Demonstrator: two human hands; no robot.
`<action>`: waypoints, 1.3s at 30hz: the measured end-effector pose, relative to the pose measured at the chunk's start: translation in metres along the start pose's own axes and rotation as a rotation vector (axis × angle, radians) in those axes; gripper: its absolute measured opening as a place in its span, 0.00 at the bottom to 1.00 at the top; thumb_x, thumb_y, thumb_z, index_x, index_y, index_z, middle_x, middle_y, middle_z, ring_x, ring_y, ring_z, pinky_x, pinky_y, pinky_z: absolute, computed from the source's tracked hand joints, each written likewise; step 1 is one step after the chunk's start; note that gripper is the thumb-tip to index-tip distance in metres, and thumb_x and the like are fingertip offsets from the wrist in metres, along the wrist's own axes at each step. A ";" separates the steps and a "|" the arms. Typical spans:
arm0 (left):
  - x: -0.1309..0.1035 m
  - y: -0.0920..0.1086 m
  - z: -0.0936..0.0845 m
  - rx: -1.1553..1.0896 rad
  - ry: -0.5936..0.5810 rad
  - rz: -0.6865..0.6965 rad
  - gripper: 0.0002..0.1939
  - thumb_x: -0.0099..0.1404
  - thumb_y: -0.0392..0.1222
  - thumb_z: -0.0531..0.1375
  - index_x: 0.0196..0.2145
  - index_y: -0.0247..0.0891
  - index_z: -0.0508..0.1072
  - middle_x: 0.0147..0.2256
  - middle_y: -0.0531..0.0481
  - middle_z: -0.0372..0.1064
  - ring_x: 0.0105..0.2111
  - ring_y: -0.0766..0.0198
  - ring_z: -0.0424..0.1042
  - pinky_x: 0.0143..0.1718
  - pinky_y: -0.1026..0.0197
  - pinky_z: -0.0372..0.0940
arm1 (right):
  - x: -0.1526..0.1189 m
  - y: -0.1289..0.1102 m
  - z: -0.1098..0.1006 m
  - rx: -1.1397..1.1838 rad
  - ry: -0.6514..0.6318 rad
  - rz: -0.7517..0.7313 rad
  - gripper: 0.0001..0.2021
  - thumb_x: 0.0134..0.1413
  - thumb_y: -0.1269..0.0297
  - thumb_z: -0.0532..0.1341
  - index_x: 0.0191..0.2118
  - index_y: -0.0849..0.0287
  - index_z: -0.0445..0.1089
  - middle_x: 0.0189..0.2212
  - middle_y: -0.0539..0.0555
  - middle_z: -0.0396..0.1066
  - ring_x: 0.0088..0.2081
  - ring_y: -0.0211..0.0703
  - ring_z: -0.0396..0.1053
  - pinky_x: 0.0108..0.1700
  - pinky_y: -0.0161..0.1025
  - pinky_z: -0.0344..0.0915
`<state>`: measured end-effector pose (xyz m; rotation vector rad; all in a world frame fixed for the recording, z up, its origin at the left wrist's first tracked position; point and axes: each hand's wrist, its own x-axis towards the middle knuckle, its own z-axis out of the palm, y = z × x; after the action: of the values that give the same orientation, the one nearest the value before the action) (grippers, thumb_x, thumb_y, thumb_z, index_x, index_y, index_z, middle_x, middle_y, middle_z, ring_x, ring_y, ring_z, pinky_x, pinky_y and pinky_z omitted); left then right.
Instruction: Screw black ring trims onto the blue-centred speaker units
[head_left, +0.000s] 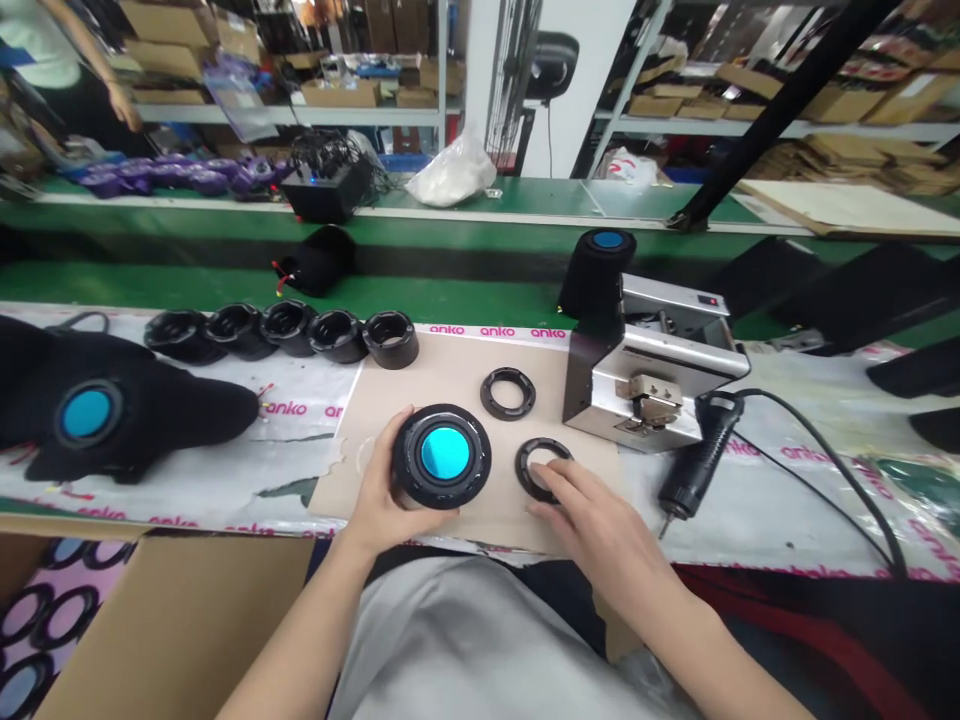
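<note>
My left hand (382, 500) is wrapped round the left side of a round black part with a shiny blue disc (444, 455) in its top. To its right, my right hand (592, 510) pinches the near right edge of a black ring (529, 470) lying on the cardboard sheet (450, 375). The fingertips reach into the ring's opening, and the thumb is at its near side. A second black ring (508, 394) lies flat just beyond. Behind my left hand, several black collars (391, 340) stand in a row.
A metal dispenser-like machine (660, 370) stands at the right, with a corded electric screwdriver (701, 460) beside it. Black fabric-covered pieces (150, 400) lie at the left. An open carton (187, 610) holds several round parts at lower left. Another person (75, 80) stands at far left.
</note>
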<state>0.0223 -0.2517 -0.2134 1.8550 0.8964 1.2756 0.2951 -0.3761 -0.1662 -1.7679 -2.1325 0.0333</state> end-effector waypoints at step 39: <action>0.049 0.065 0.012 -0.221 -0.410 0.087 0.51 0.51 0.48 0.82 0.67 0.48 0.67 0.63 0.40 0.72 0.63 0.42 0.76 0.65 0.46 0.72 | 0.013 0.020 -0.064 0.468 0.251 0.044 0.10 0.73 0.68 0.64 0.55 0.52 0.73 0.72 0.58 0.58 0.74 0.49 0.60 0.74 0.48 0.65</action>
<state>0.0565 -0.2455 -0.1392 1.8957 0.4420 0.9474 0.3306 -0.3734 -0.1081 -1.4566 -1.7342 0.2829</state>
